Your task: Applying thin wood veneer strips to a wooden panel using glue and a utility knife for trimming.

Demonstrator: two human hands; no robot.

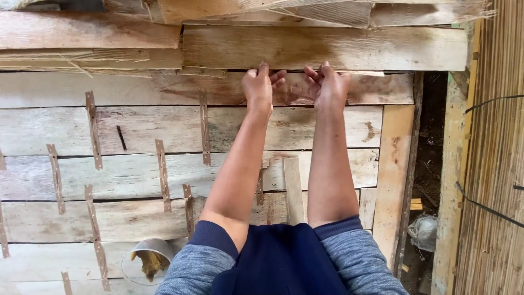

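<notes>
both arms reach straight toward twelve o'clock across a rough plank table (136,175), sleeves pushed up to the elbows. the left hand (258,86) and the right hand (329,84) sit close together at the far edge of the table, fingers curled and pressing at the lower edge of a pale wooden board (327,48) that lies crosswise at twelve o'clock; the fingertips seem to pinch a thin sliver there, but i cannot tell exactly what they hold, only that neither hand is fully clenched. thin brownish strips (94,131) are stuck upright across the planks at nine o'clock and toward seven. a narrow wooden slat (293,188) lies between the forearms at six o'clock. a round clear container (143,266) with yellowish-brown paste stands at seven o'clock, near the left elbow. at three o'clock a bundle of thin sticks (494,164) stands upright, bound with black cord, and a crumpled plastic bag (423,232) lies on the ground at four o'clock.
</notes>
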